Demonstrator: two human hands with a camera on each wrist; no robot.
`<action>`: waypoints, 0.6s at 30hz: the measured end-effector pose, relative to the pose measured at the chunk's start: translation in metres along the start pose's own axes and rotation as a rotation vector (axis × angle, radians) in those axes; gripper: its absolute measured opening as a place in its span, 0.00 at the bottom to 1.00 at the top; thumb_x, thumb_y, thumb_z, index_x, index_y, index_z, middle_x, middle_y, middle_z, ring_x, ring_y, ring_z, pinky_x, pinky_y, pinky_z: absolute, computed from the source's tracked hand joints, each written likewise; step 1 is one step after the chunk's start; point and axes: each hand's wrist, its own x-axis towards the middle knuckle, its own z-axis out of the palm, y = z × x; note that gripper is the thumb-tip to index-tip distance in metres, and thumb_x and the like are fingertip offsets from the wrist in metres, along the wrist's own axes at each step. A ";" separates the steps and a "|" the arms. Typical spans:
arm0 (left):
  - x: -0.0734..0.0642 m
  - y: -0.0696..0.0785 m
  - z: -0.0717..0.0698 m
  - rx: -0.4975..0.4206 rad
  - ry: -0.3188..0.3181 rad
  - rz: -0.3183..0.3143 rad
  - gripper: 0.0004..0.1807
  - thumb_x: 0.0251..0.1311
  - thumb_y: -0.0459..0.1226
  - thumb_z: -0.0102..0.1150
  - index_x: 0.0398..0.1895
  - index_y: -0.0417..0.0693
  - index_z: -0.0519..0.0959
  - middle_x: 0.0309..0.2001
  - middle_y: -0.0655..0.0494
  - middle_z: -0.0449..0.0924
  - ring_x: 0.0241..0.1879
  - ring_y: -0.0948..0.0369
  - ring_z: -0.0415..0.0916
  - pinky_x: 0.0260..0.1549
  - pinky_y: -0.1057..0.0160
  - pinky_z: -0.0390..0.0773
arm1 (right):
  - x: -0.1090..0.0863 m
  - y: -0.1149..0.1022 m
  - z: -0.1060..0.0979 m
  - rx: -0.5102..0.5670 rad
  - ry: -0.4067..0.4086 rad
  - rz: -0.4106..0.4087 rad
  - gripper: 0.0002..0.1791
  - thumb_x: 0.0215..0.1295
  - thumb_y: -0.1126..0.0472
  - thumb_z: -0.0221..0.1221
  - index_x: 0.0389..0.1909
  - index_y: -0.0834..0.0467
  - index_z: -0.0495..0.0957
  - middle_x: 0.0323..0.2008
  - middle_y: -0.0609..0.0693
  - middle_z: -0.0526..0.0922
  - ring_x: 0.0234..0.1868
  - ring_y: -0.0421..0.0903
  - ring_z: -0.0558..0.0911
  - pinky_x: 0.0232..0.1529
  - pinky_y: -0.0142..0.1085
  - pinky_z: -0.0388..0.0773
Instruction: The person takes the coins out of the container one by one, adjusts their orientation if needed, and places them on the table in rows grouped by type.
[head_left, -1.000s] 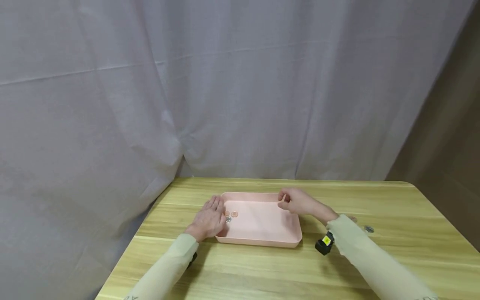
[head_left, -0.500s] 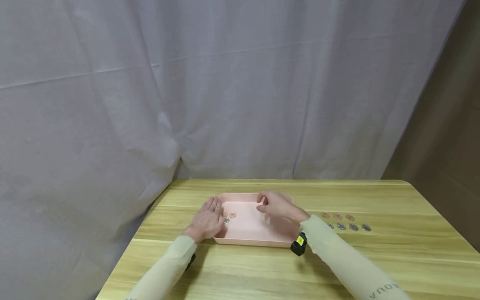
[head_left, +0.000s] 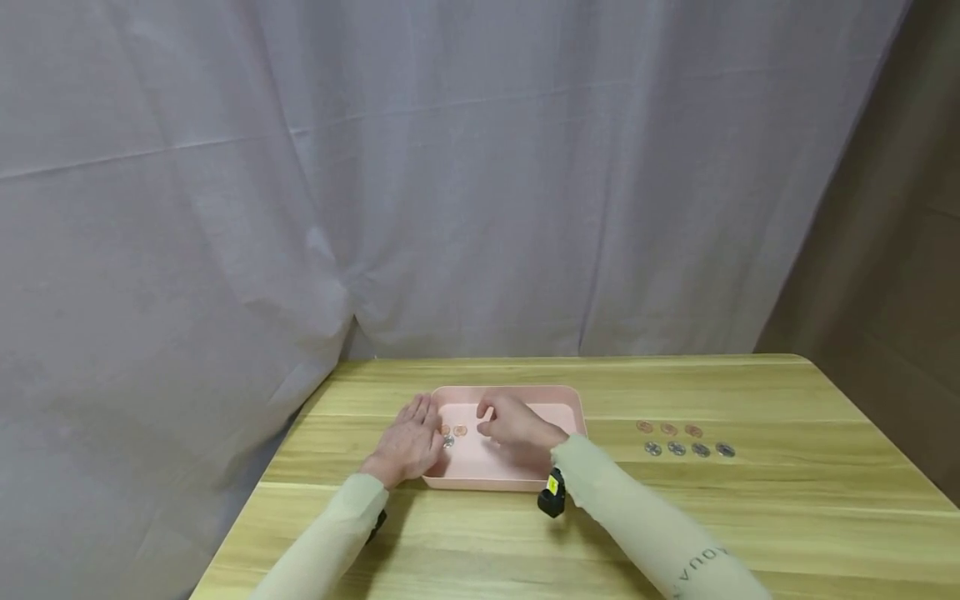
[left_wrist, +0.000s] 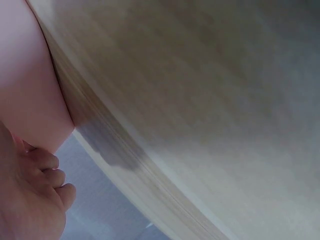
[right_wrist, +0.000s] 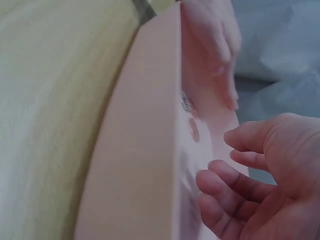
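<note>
My left hand rests along the left rim of a shallow pink tray, its fingers straight. In the left wrist view that hand lies against the tray's wall. Over the middle of the tray hovers my right hand, fingers loosely bent. The right wrist view shows its thumb apart from the fingers, with nothing between them. At the tray's left end, beside the left hand, lie two copper-coloured coins and a silver coin, partly hidden by that hand.
On the wooden table, right of the tray, are a row of three copper-coloured coins and a nearer row of several silver coins. A grey curtain hangs behind the table's far edge.
My right hand has moved left over the tray, from its right end toward the coins inside. The coin rows on the table have come into sight. My left hand stays on the rim.
</note>
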 end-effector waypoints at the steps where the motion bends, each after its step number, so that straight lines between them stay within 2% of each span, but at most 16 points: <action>1: 0.000 0.000 0.000 -0.003 0.003 -0.001 0.34 0.74 0.47 0.30 0.76 0.34 0.51 0.77 0.39 0.49 0.78 0.46 0.46 0.77 0.50 0.52 | 0.002 0.000 0.004 -0.010 -0.001 -0.011 0.10 0.62 0.67 0.60 0.43 0.66 0.74 0.23 0.50 0.80 0.20 0.41 0.78 0.20 0.29 0.75; 7: 0.001 -0.001 0.001 -0.014 0.003 0.003 0.34 0.74 0.45 0.31 0.75 0.34 0.52 0.77 0.38 0.50 0.77 0.45 0.46 0.77 0.49 0.52 | 0.010 -0.005 0.024 -0.036 -0.014 0.007 0.11 0.63 0.66 0.58 0.46 0.63 0.74 0.20 0.47 0.79 0.18 0.40 0.77 0.19 0.29 0.73; 10: 0.001 -0.001 0.001 -0.010 -0.008 0.004 0.34 0.74 0.46 0.30 0.76 0.34 0.51 0.77 0.38 0.49 0.78 0.45 0.45 0.77 0.50 0.51 | 0.013 -0.008 0.031 -0.073 -0.007 0.039 0.12 0.65 0.63 0.59 0.48 0.60 0.74 0.21 0.49 0.80 0.21 0.42 0.77 0.23 0.32 0.74; 12: 0.001 -0.001 0.001 -0.011 -0.007 0.005 0.34 0.74 0.46 0.30 0.76 0.34 0.50 0.77 0.38 0.49 0.78 0.45 0.46 0.77 0.50 0.51 | 0.014 -0.009 0.034 -0.106 0.002 0.056 0.12 0.67 0.61 0.58 0.50 0.59 0.74 0.25 0.50 0.81 0.25 0.44 0.78 0.29 0.36 0.76; 15: 0.001 -0.001 0.002 -0.011 -0.002 0.003 0.34 0.73 0.46 0.31 0.76 0.34 0.51 0.77 0.38 0.50 0.77 0.45 0.46 0.77 0.50 0.52 | 0.015 -0.010 0.036 -0.160 0.010 0.067 0.14 0.67 0.60 0.57 0.52 0.57 0.75 0.36 0.54 0.84 0.39 0.49 0.81 0.45 0.43 0.80; 18: 0.002 -0.002 0.002 -0.018 0.005 0.004 0.34 0.72 0.45 0.32 0.75 0.33 0.52 0.77 0.38 0.50 0.77 0.44 0.47 0.76 0.49 0.53 | 0.016 -0.011 0.036 -0.184 0.002 0.074 0.17 0.68 0.61 0.56 0.56 0.56 0.75 0.51 0.56 0.84 0.55 0.53 0.80 0.61 0.48 0.76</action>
